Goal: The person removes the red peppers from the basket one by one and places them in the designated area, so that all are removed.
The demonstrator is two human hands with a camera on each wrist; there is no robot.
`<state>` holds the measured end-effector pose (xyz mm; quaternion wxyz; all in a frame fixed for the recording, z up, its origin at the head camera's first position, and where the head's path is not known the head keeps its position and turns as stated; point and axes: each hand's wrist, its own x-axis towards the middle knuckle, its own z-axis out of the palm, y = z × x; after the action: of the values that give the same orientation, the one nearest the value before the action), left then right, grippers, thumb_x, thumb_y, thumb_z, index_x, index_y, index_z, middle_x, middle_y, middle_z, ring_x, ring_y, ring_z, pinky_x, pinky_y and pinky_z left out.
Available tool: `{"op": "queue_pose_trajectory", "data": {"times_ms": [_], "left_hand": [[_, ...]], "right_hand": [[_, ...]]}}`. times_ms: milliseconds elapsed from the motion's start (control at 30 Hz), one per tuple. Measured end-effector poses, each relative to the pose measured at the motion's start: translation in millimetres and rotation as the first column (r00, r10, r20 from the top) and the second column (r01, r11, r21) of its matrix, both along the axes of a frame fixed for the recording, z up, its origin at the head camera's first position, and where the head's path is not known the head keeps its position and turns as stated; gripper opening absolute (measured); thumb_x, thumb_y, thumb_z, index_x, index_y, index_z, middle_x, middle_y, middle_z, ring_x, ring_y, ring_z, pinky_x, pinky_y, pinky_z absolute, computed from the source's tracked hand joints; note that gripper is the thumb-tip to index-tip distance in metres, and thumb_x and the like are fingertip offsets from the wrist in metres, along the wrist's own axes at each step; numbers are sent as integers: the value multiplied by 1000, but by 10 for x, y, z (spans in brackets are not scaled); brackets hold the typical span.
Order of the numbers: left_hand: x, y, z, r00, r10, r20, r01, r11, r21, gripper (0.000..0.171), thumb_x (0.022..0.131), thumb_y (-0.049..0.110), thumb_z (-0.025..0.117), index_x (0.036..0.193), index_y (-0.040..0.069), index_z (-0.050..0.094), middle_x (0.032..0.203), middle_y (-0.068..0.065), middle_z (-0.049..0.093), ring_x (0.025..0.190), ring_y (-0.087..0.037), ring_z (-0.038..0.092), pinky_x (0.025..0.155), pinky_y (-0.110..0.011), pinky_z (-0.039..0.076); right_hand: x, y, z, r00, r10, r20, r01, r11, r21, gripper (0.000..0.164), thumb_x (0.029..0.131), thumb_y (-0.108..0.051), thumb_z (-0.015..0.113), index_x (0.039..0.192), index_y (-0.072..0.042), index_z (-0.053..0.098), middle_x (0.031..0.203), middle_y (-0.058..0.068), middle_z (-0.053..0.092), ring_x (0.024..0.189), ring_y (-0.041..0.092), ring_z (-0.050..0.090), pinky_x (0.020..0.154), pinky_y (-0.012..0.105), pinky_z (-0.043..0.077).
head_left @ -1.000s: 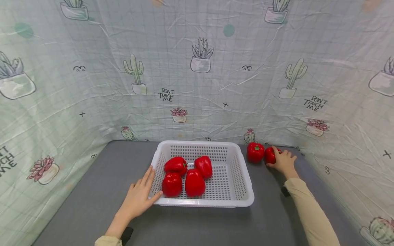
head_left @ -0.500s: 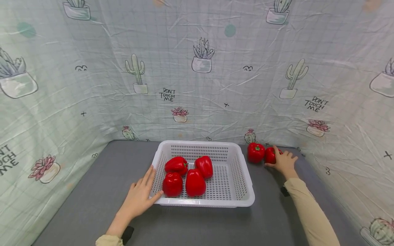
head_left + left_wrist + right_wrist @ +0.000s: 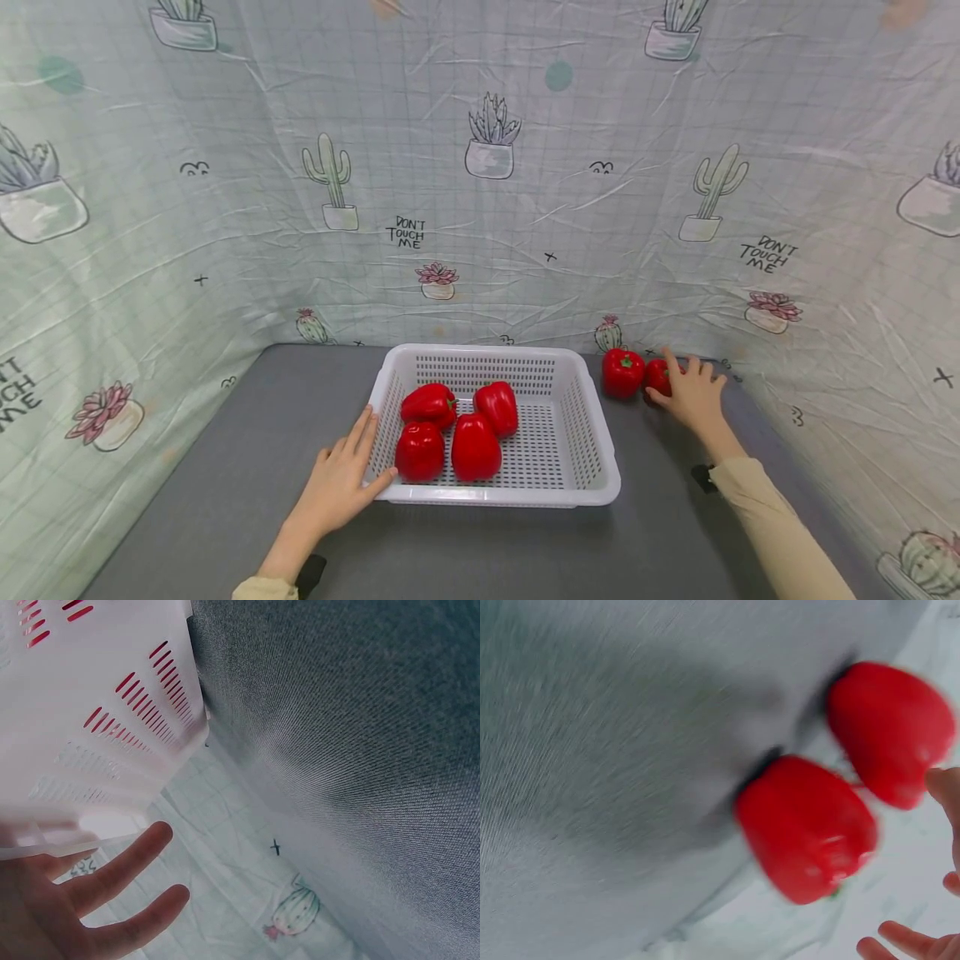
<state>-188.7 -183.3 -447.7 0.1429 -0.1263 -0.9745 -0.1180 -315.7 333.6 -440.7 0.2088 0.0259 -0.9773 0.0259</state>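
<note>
A white perforated plastic basket (image 3: 495,495) holds several red bell peppers (image 3: 476,447) in its left and middle part. My left hand (image 3: 339,482) rests on the basket's left rim near the front corner, fingers long and spread. In the left wrist view, the left fingers (image 3: 124,870) show beside the basket wall (image 3: 56,720). To the right of the basket stand two more red bell peppers. The left one (image 3: 622,373) is apart from my hands. Over the right one (image 3: 657,377) hovers my right hand (image 3: 693,400), fingers spread, partly hiding it.
The grey tabletop (image 3: 480,550) runs up to a fabric curtain (image 3: 562,183) with cactus drawings at the back and sides. Both loose peppers stand near the table's back edge, close to the curtain. Part of the basket's right-hand floor (image 3: 542,442) is bare.
My right hand's fingers have loosened and spread, and the hand has shifted slightly away from the right loose pepper. Left hand, basket and the peppers in it stay where they were.
</note>
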Motion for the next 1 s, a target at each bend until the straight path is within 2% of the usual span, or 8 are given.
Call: {"op": "queue_pose_trajectory", "data": {"times_ms": [167, 367, 467, 667, 800, 1000], "left_hand": [[5, 2, 0, 1000, 1, -5, -1, 1000, 2, 80, 76, 46, 59, 138, 3, 31, 144, -15, 30, 105, -34, 53, 77, -53, 42], [10, 9, 7, 1000, 2, -4, -1, 1000, 8, 80, 76, 46, 59, 138, 3, 31, 144, -15, 30, 105, -34, 53, 77, -53, 42], [11, 9, 9, 1000, 3, -1, -3, 1000, 8, 81, 76, 46, 60, 138, 3, 31, 144, -15, 30, 105, -34, 52, 77, -53, 42], [24, 0, 12, 1000, -6, -16, 6, 1000, 4, 79, 77, 46, 58, 137, 2, 31, 144, -14, 29, 104, -33, 53, 76, -52, 41], [26, 0, 18, 999, -16, -29, 16, 1000, 2, 78, 78, 45, 58, 137, 1, 32, 144, -14, 29, 102, -32, 54, 74, -51, 41], [22, 6, 20, 1000, -10, -15, 10, 1000, 4, 79, 78, 45, 58, 138, 2, 31, 145, -14, 29, 103, -32, 54, 74, -51, 41]], "right_hand": [[216, -239, 122, 990, 113, -85, -116, 993, -28, 62, 77, -32, 64, 128, -7, 39, 114, 30, 40, 96, 47, 38, 72, 61, 27], [435, -512, 243, 964, 222, -144, -227, 974, -18, 58, 73, -26, 68, 124, -8, 45, 116, 24, 43, 101, 43, 39, 77, 58, 29], [530, -620, 305, 944, 274, -186, -278, 961, 2, 61, 71, -26, 70, 124, -9, 45, 115, 23, 45, 101, 41, 41, 77, 57, 32], [700, -810, 420, 883, 392, -259, -395, 918, 41, 66, 66, -24, 73, 124, -9, 46, 114, 19, 49, 97, 35, 44, 75, 53, 36], [807, -944, 465, 859, 447, -251, -446, 893, 62, 68, 64, -25, 75, 124, -7, 48, 115, 18, 49, 98, 33, 45, 75, 51, 37], [962, -1200, 470, 861, 482, -162, -475, 876, 83, 69, 66, -31, 75, 125, -9, 47, 120, 16, 49, 101, 29, 45, 79, 50, 38]]}}
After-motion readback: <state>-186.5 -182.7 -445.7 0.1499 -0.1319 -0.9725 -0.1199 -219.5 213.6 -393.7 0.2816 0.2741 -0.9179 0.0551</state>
